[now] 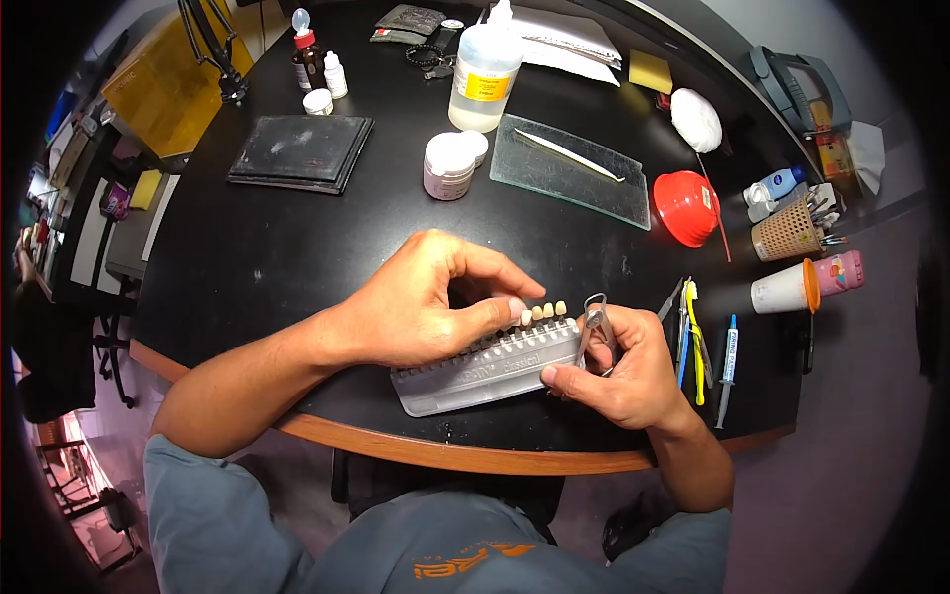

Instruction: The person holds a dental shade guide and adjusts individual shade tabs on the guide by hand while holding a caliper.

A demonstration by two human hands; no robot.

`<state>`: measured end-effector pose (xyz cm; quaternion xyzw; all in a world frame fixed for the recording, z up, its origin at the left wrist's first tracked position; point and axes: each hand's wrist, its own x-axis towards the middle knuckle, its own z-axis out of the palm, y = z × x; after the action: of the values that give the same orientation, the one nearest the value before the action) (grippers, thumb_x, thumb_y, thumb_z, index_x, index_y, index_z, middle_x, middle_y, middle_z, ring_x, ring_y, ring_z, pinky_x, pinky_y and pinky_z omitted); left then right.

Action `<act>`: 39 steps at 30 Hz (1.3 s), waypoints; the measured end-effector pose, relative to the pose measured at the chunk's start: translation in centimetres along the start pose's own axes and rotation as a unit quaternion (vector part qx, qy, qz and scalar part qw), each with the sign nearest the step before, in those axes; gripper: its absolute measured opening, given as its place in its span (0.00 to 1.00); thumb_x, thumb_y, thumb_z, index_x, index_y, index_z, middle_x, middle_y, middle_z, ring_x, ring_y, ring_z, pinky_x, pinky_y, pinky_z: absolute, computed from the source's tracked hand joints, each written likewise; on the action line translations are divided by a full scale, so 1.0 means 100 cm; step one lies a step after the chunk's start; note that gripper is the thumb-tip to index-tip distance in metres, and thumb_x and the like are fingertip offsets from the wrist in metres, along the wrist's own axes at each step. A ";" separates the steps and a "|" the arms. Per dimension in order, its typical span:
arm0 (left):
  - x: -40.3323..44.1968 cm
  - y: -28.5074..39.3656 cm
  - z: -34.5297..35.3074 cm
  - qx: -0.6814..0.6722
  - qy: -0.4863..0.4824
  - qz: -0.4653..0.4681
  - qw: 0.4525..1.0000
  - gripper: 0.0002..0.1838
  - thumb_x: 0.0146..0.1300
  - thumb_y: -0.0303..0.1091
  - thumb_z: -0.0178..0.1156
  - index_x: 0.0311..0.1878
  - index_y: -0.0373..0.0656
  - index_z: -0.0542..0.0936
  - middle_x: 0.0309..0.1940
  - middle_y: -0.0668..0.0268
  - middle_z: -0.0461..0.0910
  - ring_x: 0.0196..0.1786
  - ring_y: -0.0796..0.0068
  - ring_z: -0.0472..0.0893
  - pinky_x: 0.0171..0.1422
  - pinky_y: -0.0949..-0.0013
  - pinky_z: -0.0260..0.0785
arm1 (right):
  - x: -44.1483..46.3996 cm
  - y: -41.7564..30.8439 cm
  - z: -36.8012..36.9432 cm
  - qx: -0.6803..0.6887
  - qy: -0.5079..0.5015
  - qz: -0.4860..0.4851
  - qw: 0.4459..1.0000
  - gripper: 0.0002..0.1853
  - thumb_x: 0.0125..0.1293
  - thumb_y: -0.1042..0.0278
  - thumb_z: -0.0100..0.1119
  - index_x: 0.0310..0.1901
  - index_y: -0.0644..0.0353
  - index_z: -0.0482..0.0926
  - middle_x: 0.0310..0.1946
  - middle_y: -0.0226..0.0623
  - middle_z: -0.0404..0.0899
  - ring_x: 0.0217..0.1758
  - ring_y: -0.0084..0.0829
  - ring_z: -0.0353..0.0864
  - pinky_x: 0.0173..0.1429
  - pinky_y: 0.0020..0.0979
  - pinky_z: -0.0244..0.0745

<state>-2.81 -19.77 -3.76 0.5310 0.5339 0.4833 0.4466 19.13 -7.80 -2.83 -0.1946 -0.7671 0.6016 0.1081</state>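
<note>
A grey dental shade guide [485, 377] marked "classical" lies tilted near the table's front edge. Several tooth-coloured tabs [548, 311] stand along its top at the right end. My right hand [633, 368] grips the guide's right end, thumb in front, beside a clear loop-shaped piece [597, 309]. Over the row of tabs reaches my left hand [426, 302]. Its thumb tip is at a whitish tab, and the index finger stretches out above, apart from the thumb. The left hand covers the tabs farther left, and its other fingers are mostly hidden.
Right of the guide lie a yellow toothbrush [696, 342] and a labelled syringe [727, 371]. Beyond are a red bowl [685, 208], a glass slab [554, 183], a white jar [448, 170], a large bottle [485, 84] and a black flat case [301, 150].
</note>
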 end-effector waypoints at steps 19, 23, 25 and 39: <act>-0.003 -0.009 0.006 0.155 0.067 0.175 0.970 0.08 0.50 0.24 0.71 0.26 0.36 0.79 0.24 0.59 0.83 0.28 0.69 0.84 0.34 0.69 0.73 | 0.000 0.005 0.007 -0.020 -0.010 -0.004 1.000 0.10 0.55 0.73 0.75 0.27 0.60 0.79 0.17 0.15 0.57 0.22 0.11 0.54 0.26 0.23 0.49; -0.003 -0.011 0.006 0.138 0.063 0.166 0.974 0.08 0.50 0.24 0.71 0.26 0.36 0.79 0.24 0.59 0.83 0.28 0.70 0.84 0.34 0.69 0.73 | 0.002 0.003 0.006 -0.041 -0.016 -0.018 0.999 0.12 0.55 0.73 0.75 0.25 0.59 0.77 0.17 0.15 0.57 0.22 0.11 0.54 0.26 0.23 0.49; -0.003 -0.012 0.006 0.117 0.065 0.156 0.979 0.08 0.50 0.25 0.72 0.27 0.36 0.80 0.24 0.60 0.83 0.28 0.70 0.84 0.35 0.70 0.74 | 0.002 0.005 0.005 -0.041 -0.013 -0.022 0.999 0.11 0.55 0.73 0.75 0.26 0.60 0.78 0.17 0.15 0.56 0.22 0.11 0.53 0.26 0.23 0.48; -0.004 -0.009 0.005 0.241 0.090 0.208 0.944 0.06 0.48 0.26 0.71 0.29 0.41 0.82 0.25 0.64 0.83 0.28 0.66 0.84 0.36 0.67 0.70 | 0.002 0.010 0.009 -0.011 -0.009 -0.003 1.000 0.08 0.56 0.72 0.75 0.31 0.60 0.82 0.16 0.15 0.56 0.22 0.11 0.51 0.26 0.24 0.47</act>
<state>-2.39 -20.10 -4.70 0.6764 0.5498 0.4679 0.1453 18.80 -8.30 -4.00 -0.1885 -0.7749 0.5949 0.1011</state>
